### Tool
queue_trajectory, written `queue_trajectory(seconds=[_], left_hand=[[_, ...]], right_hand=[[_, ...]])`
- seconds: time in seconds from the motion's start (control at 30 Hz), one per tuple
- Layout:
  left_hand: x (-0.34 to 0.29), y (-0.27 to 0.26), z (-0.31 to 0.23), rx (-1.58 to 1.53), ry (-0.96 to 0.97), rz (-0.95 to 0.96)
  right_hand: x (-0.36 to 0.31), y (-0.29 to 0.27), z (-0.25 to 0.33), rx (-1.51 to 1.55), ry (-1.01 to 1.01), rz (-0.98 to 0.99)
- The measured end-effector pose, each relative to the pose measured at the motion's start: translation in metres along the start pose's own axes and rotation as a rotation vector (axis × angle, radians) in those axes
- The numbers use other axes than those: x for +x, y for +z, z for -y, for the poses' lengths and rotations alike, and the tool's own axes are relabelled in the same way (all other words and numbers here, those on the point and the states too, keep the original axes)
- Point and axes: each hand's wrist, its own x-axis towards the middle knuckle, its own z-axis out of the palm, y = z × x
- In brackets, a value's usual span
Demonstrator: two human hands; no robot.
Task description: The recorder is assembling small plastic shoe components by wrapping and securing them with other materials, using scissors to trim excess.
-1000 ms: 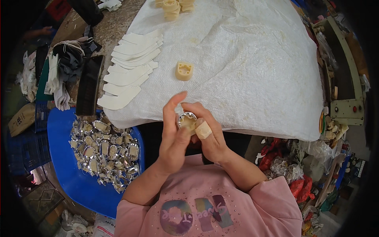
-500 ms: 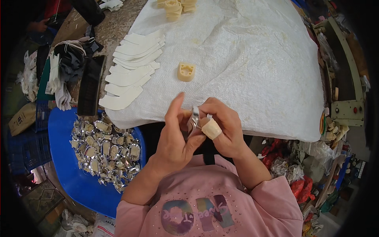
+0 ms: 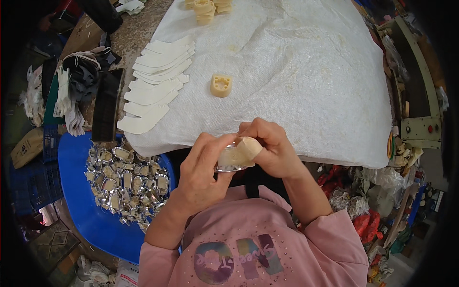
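Close in front of my chest, my left hand point(image 3: 198, 167) is closed around a small shiny silver piece point(image 3: 228, 168) with a cream inside. My right hand point(image 3: 273, 150) pinches at a curled cream piece point(image 3: 249, 148) that meets the silver one. The right fingertips are partly hidden behind it. Beyond my hands, a cream D-shaped block point(image 3: 221, 86) with a hollow and small holes stands on the white woven sheet point(image 3: 287, 95).
Overlapping white curved strips point(image 3: 148, 95) lie left on the sheet. More cream blocks point(image 3: 204, 10) are stacked at the far edge. A blue tub point(image 3: 71, 191) at lower left holds many silver-and-cream pieces point(image 3: 126, 179). A dark tray point(image 3: 106, 105) sits beside the strips.
My left fingers have folded down over the silver piece, which has turned to show its cream inside. The curled cream piece has tilted up and shifted slightly left.
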Motion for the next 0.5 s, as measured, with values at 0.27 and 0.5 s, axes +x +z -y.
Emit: queue_trajectory(seconds=[0.27,0.5], left_hand=[[-0.003,0.011,0.015,0.083,0.046,-0.150],[-0.001,0.029,0.007,0.179,0.122,-0.322]], right_hand=[[-0.002,0.005,-0.001,0.250,0.136,-0.063],[-0.005,0.015,-0.003,-0.220,-0.131,-0.189]])
